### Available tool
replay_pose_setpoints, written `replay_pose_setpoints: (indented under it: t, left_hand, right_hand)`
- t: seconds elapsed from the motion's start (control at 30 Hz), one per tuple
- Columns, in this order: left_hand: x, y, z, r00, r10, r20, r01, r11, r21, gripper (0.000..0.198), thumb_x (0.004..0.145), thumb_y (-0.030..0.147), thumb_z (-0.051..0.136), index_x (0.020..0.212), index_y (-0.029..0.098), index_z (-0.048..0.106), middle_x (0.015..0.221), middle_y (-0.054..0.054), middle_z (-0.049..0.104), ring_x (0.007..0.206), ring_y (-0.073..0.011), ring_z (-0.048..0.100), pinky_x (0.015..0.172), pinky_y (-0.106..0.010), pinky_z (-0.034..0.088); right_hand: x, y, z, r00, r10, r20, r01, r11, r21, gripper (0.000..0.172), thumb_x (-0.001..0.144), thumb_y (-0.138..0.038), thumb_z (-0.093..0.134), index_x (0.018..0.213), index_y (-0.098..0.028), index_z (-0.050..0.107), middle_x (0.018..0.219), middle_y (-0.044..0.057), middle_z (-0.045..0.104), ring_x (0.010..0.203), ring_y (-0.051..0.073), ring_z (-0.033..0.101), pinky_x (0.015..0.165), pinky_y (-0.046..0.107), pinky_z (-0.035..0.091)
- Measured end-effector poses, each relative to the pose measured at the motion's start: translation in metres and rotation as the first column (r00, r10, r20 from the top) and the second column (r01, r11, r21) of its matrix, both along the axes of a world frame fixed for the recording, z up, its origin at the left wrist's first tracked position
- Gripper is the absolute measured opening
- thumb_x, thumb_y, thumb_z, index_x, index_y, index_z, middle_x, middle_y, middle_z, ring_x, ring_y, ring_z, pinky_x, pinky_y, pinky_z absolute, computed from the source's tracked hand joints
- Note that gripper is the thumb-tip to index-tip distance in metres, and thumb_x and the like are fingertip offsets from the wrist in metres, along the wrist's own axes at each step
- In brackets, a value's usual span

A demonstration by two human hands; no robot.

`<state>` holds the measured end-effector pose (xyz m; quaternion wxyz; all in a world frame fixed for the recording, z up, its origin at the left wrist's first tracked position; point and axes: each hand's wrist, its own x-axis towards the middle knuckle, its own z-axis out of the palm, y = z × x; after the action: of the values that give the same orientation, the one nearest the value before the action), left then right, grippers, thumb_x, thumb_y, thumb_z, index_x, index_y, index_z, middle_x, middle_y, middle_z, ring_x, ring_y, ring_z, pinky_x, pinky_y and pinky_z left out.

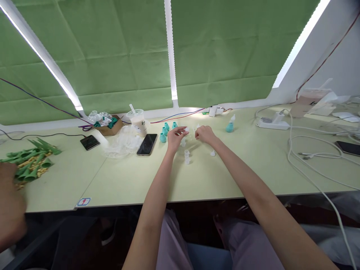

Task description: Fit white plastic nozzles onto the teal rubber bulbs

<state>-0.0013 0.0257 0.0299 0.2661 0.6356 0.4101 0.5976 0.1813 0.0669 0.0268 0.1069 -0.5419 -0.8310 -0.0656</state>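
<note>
My left hand (176, 138) pinches a small white plastic piece (187, 129) between thumb and fingertips. Just to its right, my right hand (206, 134) has its fingers curled closed above the table; what they hold, if anything, is too small to make out. Several teal rubber bulbs (163, 137) stand in a cluster beside my left hand. Below the hands, white translucent plastic parts (187, 157) are on the tabletop, and a small white tip (213, 153) lies under my right forearm. Farther right stands a teal bulb with a white nozzle (230, 126) on top.
A phone (147, 144), a drink cup (138, 122), crumpled clear plastic (123, 142) and a cardboard box (111, 128) lie left. Another person's hand (9, 187) is near green cone-shaped pieces (32, 172). A power strip (272, 123) and white cables (291, 150) occupy the right.
</note>
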Motion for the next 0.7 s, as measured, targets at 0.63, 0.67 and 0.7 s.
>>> replay_pose_setpoints:
  t: [0.63, 0.67, 0.7]
  left_hand:
    - [0.019, -0.017, 0.004, 0.955, -0.034, -0.296, 0.066, 0.993, 0.1, 0.02, 0.079, 0.037, 0.062, 0.089, 0.023, 0.073, 0.08, -0.002, 0.07, 0.066, -0.0109, 0.054, 0.063, -0.026, 0.042]
    - [0.019, -0.017, 0.004, 0.955, -0.031, -0.295, 0.064, 0.992, 0.106, 0.02, 0.079, 0.037, 0.062, 0.089, 0.023, 0.073, 0.08, -0.002, 0.07, 0.066, -0.0108, 0.054, 0.063, -0.026, 0.042]
    - [0.019, -0.017, 0.004, 0.955, -0.029, -0.294, 0.064, 0.992, 0.112, 0.019, 0.079, 0.036, 0.063, 0.089, 0.023, 0.073, 0.079, -0.002, 0.069, 0.066, -0.0107, 0.054, 0.063, -0.025, 0.043]
  right_hand:
    - [0.014, -0.065, 0.038, 0.598, 0.209, -0.774, -0.151, 0.977, 0.148, 0.019, 0.072, -0.041, 0.067, 0.072, -0.022, 0.071, 0.082, 0.001, 0.07, 0.071, 0.015, 0.06, 0.063, 0.027, 0.038]
    - [0.014, -0.065, 0.038, 0.616, 0.213, -0.758, -0.149, 0.977, 0.153, 0.018, 0.072, -0.04, 0.067, 0.072, -0.023, 0.071, 0.081, 0.001, 0.07, 0.07, 0.015, 0.059, 0.063, 0.027, 0.037]
    - [0.014, -0.065, 0.038, 0.633, 0.216, -0.743, -0.146, 0.976, 0.159, 0.018, 0.073, -0.04, 0.066, 0.072, -0.023, 0.071, 0.081, 0.001, 0.07, 0.069, 0.014, 0.059, 0.063, 0.027, 0.037]
